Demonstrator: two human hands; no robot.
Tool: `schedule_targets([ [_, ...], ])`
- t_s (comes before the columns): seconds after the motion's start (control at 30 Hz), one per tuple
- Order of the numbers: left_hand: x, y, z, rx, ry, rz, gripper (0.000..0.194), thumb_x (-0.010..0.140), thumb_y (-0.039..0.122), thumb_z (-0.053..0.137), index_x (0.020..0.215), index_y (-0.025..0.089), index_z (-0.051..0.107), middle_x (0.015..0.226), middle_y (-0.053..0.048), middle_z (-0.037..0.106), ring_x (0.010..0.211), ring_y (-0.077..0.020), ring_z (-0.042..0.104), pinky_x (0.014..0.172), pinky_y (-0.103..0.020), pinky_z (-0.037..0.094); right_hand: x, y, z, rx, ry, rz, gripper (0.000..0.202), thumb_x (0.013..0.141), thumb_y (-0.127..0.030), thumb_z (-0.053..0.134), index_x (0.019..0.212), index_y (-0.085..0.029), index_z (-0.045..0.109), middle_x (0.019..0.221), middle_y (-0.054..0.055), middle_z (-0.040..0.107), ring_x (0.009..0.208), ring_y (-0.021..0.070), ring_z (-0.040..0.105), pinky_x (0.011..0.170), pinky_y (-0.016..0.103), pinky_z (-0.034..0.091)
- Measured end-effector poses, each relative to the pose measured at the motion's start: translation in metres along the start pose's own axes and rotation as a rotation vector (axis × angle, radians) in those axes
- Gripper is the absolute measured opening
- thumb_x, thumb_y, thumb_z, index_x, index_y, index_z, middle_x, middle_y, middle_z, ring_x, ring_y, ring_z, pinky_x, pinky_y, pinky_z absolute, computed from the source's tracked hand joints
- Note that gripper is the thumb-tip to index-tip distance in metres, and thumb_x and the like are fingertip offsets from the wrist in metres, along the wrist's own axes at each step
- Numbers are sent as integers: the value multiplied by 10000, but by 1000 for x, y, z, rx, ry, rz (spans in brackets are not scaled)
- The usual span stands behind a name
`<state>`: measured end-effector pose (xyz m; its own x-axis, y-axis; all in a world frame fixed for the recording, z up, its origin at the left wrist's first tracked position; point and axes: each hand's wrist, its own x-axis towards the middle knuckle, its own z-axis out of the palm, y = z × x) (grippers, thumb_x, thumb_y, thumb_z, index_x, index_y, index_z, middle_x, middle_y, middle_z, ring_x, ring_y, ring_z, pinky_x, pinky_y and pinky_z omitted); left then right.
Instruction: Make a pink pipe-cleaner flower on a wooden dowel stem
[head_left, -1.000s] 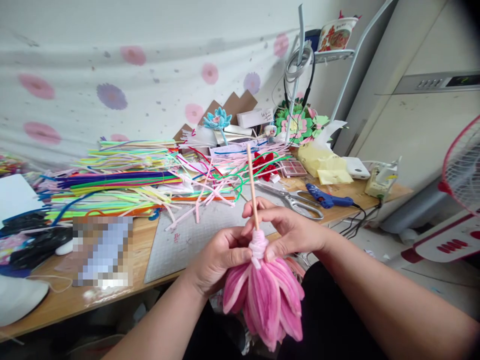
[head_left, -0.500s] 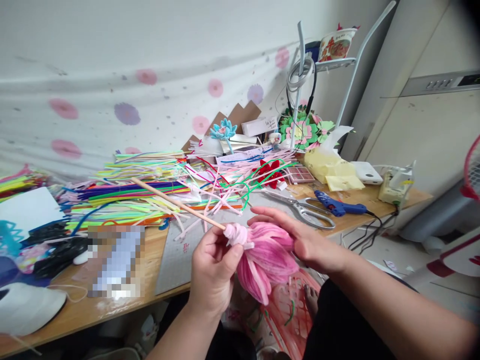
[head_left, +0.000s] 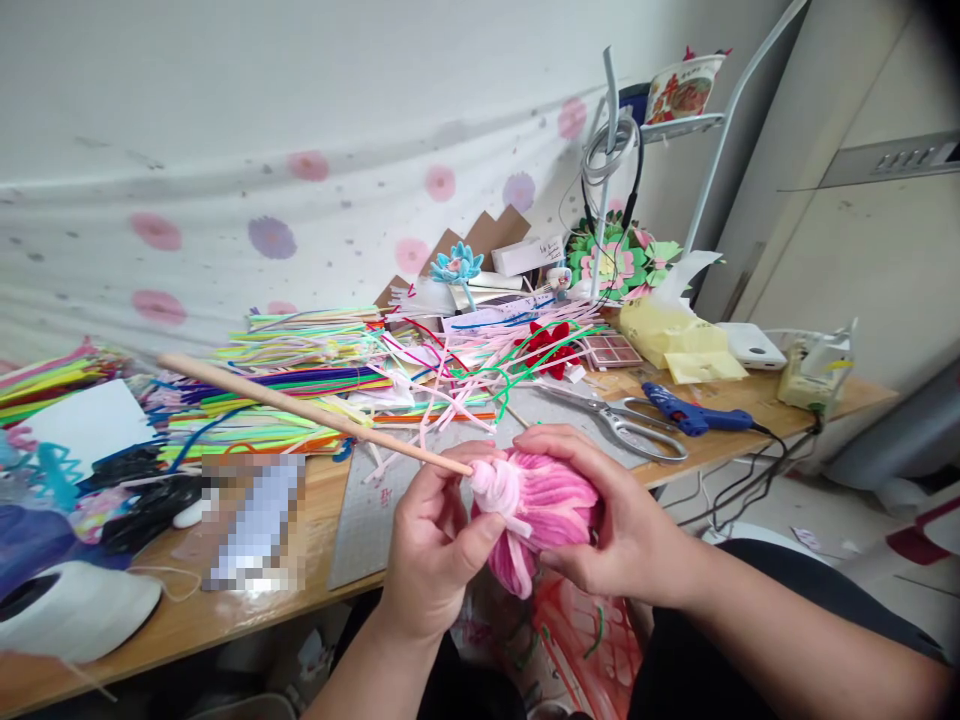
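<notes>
A pink pipe-cleaner flower (head_left: 551,500) is held between both hands in front of the table edge. Its base is wrapped in pale pink pipe cleaner (head_left: 496,488), and a thin wooden stick (head_left: 315,412) runs from it up to the left. My left hand (head_left: 442,545) pinches the wrapped base, thumb on the near side. My right hand (head_left: 611,515) is curled around the petals from the right, fingers over the top and thumb beneath. Some petals are hidden behind my right hand.
Colourful pipe-cleaner bundles (head_left: 247,410) cover the table's left. Scissors (head_left: 619,415) lie on the grey cutting mat (head_left: 367,540), a blue glue gun (head_left: 697,412) to their right. A white yarn cone (head_left: 90,610) stands front left. A blue flower (head_left: 457,265) stands behind.
My right hand has closed around the petals, gathering them together. The flower has turned slightly, and the stick's free end has swung left and nearer. The view has shifted a little.
</notes>
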<state>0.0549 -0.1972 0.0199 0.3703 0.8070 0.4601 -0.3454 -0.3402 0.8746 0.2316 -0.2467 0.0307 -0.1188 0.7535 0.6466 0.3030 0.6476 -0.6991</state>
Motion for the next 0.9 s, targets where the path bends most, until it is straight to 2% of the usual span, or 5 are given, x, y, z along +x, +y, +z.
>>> schedule_targets([
  [0.27,11,5,-4,44,-167,122,201,780,247,678,964,266,599,993,-30,587,1060,-248,553,947,-407,410,1,-3,8,10,81,-81,644,591,-72,669,1207,-215,553,1137,64,599,1114,210,530,1000,331,417],
  [0.57,16,7,-7,89,-234,204,235,773,239,685,989,257,593,980,-37,572,1035,-242,559,944,-418,416,2,-4,5,14,83,-95,641,572,-89,696,1197,-178,585,1089,95,607,1080,243,552,966,375,446],
  [0.67,15,-1,-6,42,-217,188,243,764,252,700,980,265,589,1017,-34,588,1087,-256,552,976,-438,397,2,-1,4,30,96,-68,582,613,-113,704,1180,-197,599,1088,89,619,1084,246,557,961,383,451],
  [0.8,5,-13,2,-87,-114,98,223,818,337,650,1017,289,562,1275,-53,560,1245,-299,467,1051,-503,318,2,2,5,134,80,29,495,677,-172,717,1152,-220,587,1121,82,599,1107,244,555,981,401,438],
  [0.9,-3,-18,8,-135,-71,47,219,872,360,579,1080,314,530,1272,-46,587,1203,-276,513,1035,-496,354,1,1,7,314,4,124,441,756,-275,698,1162,-231,531,1195,87,567,1135,240,548,965,403,457],
])
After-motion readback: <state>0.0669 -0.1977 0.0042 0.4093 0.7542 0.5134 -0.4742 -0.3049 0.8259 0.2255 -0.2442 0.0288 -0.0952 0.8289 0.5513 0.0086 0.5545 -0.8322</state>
